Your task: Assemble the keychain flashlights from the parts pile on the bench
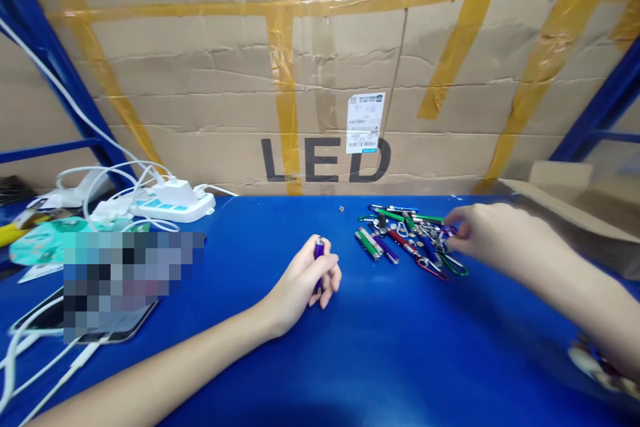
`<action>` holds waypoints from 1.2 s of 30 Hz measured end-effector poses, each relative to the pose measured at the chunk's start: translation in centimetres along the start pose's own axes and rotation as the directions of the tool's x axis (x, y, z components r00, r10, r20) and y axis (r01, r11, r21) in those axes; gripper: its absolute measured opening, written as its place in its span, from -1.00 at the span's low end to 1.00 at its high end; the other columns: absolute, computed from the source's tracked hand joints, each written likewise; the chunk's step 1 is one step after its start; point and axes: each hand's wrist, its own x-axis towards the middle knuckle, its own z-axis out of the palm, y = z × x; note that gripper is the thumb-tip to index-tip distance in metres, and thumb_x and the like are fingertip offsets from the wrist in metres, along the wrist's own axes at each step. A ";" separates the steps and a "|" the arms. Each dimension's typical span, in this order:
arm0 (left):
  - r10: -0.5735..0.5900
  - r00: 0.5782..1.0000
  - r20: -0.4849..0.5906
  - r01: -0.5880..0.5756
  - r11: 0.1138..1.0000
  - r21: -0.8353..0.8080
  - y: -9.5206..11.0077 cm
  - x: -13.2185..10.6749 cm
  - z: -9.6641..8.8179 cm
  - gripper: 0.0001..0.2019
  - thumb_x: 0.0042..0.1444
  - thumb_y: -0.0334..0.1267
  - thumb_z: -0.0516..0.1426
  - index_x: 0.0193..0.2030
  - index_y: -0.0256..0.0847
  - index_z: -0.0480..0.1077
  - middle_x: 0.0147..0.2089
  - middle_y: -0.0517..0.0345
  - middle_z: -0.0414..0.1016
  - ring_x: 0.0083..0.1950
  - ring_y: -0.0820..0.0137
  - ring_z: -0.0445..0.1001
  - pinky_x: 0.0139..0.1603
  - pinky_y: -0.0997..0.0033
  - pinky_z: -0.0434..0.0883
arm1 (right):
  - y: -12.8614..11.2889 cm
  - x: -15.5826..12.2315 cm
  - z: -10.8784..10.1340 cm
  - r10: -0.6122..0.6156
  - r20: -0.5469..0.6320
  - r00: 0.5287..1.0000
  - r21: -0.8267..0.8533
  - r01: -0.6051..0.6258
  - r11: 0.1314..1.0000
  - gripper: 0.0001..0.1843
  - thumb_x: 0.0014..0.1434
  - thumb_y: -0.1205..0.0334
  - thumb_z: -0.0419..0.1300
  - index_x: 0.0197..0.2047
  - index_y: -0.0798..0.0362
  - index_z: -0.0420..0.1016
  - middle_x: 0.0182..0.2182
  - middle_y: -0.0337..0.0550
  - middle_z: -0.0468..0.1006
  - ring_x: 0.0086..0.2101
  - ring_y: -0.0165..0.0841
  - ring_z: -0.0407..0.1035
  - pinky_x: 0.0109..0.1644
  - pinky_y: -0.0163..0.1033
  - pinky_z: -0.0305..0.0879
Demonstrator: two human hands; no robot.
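My left hand [310, 277] rests on the blue table [400, 347] with its fingers curled round a small purple keychain flashlight [319, 248] whose tip sticks up past the thumb. My right hand [480, 230] reaches into a pile of small keychain flashlights with carabiner clips [407, 240], green, purple and red ones among them. Its fingertips are pinched at the right side of the pile on a small piece I cannot make out.
A white power strip [173, 203] with chargers and white cables sits at the back left. A phone [115, 323] lies near the left front. A taped cardboard wall marked LED [325, 160] closes the back. An open cardboard box [575, 213] stands at right.
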 end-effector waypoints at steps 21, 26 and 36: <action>0.080 0.994 -0.072 -0.065 0.979 0.193 -1.0 -0.2 0.0 -0.76 0.12 -0.17 0.09 -0.33 -0.16 0.04 -0.39 0.35 0.27 -0.69 0.68 0.18 -0.67 0.63 0.14 | -8.0 -4.5 3.2 -0.363 0.121 0.924 0.962 -0.019 0.271 -0.74 -0.02 0.07 0.28 -0.35 0.11 0.57 -0.47 -0.16 0.54 -0.62 -0.46 0.34 -0.56 -0.38 0.34; 0.066 0.996 -0.054 -0.053 0.976 0.210 -0.8 -0.2 0.1 -0.75 0.16 -0.15 0.04 -0.37 -0.15 0.00 -0.45 0.38 0.27 -0.71 0.66 0.15 -0.68 0.62 0.10 | -8.3 -4.6 3.0 -0.414 0.205 0.887 0.978 -0.173 0.113 -0.73 -0.03 0.11 0.29 -0.30 0.13 0.58 -0.50 -0.18 0.56 -0.59 -0.48 0.36 -0.56 -0.42 0.37; 0.113 0.993 0.040 -0.120 0.932 0.342 -0.9 -0.2 -0.2 -0.79 0.24 -0.19 -0.05 -0.40 -0.18 0.04 -0.55 0.37 0.22 -0.59 0.60 0.13 -0.55 0.62 0.11 | -7.9 -5.1 3.2 -0.510 -0.132 0.850 0.928 0.287 0.239 -0.77 0.14 0.18 0.20 -0.17 0.08 0.56 -0.39 -0.16 0.56 -0.54 -0.45 0.38 -0.47 -0.37 0.34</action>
